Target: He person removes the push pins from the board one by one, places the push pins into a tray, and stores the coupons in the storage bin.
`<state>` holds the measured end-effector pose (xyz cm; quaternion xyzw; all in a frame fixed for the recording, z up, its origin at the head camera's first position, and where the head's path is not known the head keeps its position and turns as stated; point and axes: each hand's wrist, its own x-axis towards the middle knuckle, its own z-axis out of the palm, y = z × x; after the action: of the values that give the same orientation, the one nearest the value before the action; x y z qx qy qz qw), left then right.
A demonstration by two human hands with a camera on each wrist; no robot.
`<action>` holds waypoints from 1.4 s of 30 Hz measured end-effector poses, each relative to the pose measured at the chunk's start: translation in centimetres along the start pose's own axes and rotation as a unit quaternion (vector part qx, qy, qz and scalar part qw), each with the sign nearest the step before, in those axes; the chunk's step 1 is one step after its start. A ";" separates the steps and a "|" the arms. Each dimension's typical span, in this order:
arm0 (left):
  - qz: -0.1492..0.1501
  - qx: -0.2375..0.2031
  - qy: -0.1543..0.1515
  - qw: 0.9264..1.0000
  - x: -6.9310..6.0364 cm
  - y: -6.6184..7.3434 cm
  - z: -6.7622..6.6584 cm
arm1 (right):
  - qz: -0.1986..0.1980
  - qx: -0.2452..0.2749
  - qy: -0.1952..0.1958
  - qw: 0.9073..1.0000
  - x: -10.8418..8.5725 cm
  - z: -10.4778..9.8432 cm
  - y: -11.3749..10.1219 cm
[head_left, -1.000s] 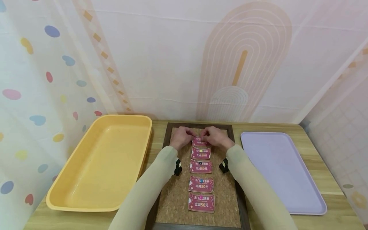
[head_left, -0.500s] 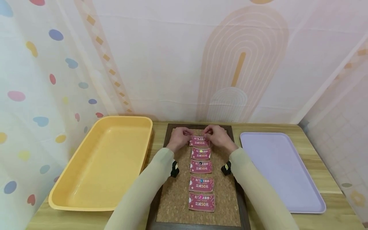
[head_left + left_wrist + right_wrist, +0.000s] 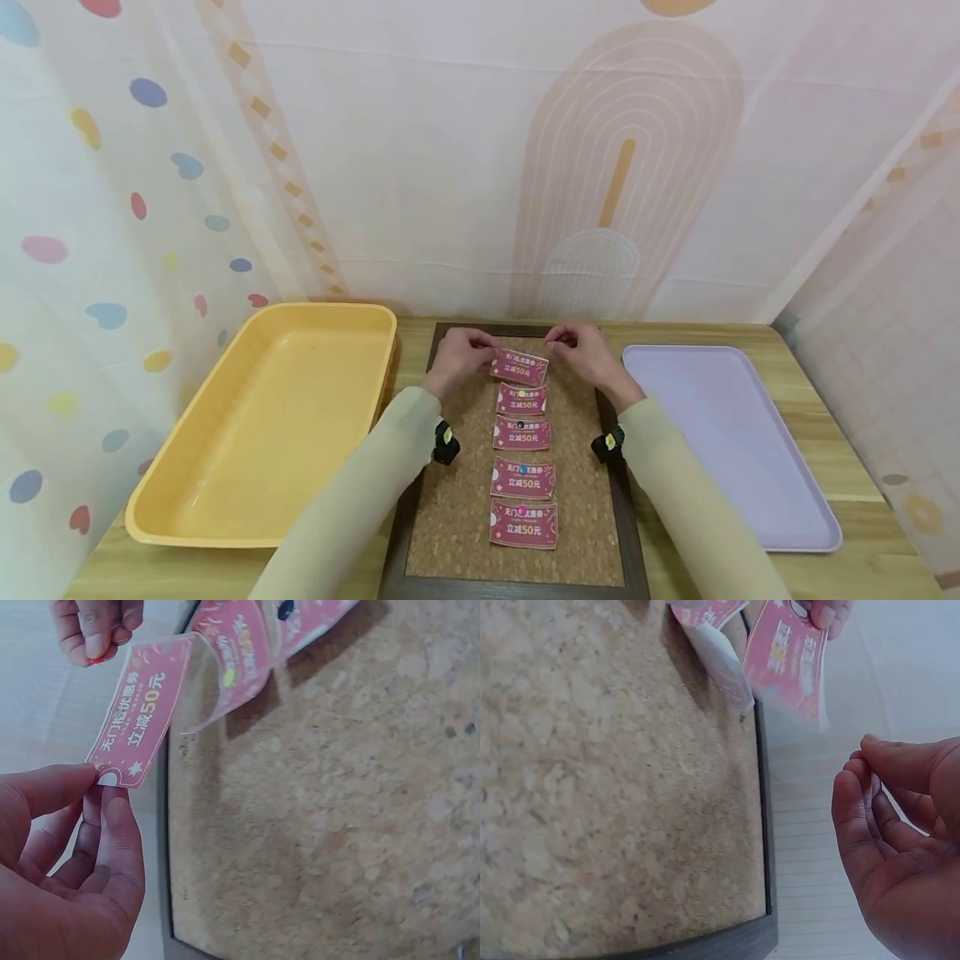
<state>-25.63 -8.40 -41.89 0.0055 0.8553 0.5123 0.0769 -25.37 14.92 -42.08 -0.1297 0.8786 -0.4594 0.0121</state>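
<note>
Thumb and fingers of my left hand (image 3: pixel 459 357) (image 3: pixel 82 862) pinch the left end of a pink coupon (image 3: pixel 519 367) (image 3: pixel 140 712), which tilts down to the right near the cork board's far end. Off the coupon's other end, my right hand (image 3: pixel 591 358) (image 3: pixel 907 825) pinches a small red pin (image 3: pixel 97 658); it does not touch the paper. Below, several more pink coupons (image 3: pixel 522 482) lie in a column on the cork board (image 3: pixel 450 533), each with a coloured pin near its top middle. The nearest of these has a yellow pin (image 3: pixel 229 677) and curled ends.
A yellow tray (image 3: pixel 262 433) stands left of the board and a flat lilac tray (image 3: pixel 727 442) lies to its right, both on the wooden table (image 3: pixel 870 500). A patterned curtain (image 3: pixel 420 167) hangs right behind them.
My right hand has moved away to the right from the top coupon. My left hand has shifted left with that coupon, which now slants and shows more of its face.
</note>
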 end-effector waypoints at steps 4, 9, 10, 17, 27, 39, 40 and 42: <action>0.008 -0.025 -0.010 1.000 -0.3 0.7 -0.6 | -0.005 0.022 0.007 1.000 -0.2 -0.6 0.1; 0.018 -0.059 -0.018 0.998 -0.6 1.3 -1.4 | -0.003 0.032 0.007 0.999 -0.7 -1.4 -0.5; 0.021 -0.063 -0.018 0.998 -0.7 1.5 -1.6 | -0.005 0.033 0.007 0.999 -0.8 -1.5 -0.5; 0.035 -0.076 -0.022 0.996 -1.4 2.5 -2.9 | -0.029 0.020 0.023 0.999 -1.5 -2.4 -1.3; 0.031 -0.078 -0.023 0.996 -2.1 2.9 -4.6 | -0.042 0.012 0.034 0.998 -2.7 -3.8 -1.4; 0.043 -0.043 -0.012 0.998 -3.0 2.4 -7.2 | -0.054 -0.008 0.044 0.997 -4.0 -5.6 -1.0; 0.045 -0.041 -0.014 0.998 -3.1 2.3 -7.4 | -0.056 -0.010 0.044 0.997 -4.1 -5.8 -0.9; 0.051 -0.040 -0.016 0.998 -3.1 2.1 -7.9 | -0.059 -0.015 0.045 0.997 -4.2 -6.0 -0.6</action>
<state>-23.79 -14.62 -35.96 0.0537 0.8316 0.5491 0.0645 -22.05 20.43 -38.50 -0.1608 0.8759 -0.4514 -0.0565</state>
